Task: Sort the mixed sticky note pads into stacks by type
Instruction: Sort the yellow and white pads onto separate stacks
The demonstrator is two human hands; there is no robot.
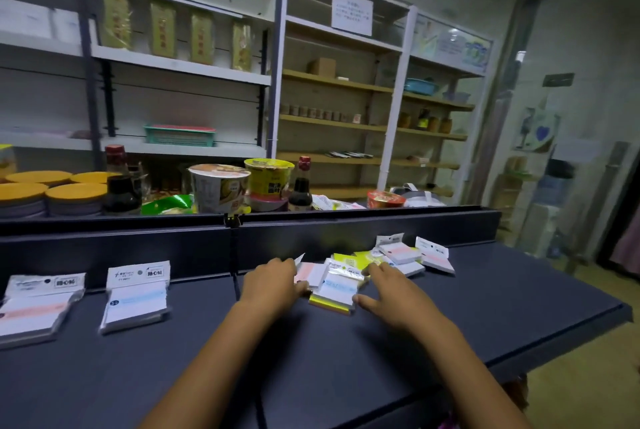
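Pads [337, 285] lie mixed between both hands, blue-striped one on top, long axis running away from the person; left hand [273, 281] grips a pink pad [306, 272], right hand [388, 288] spread loose, touching.

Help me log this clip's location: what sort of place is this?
Probably a small shop or stockroom: metal shelving with packaged goods, instant noodle cups and soy sauce bottles behind a dark counter holding packaged sticky note pads.

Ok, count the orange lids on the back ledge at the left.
4 orange lids: two in front, two behind, left of the dark bottle. More may sit beyond the frame edge.
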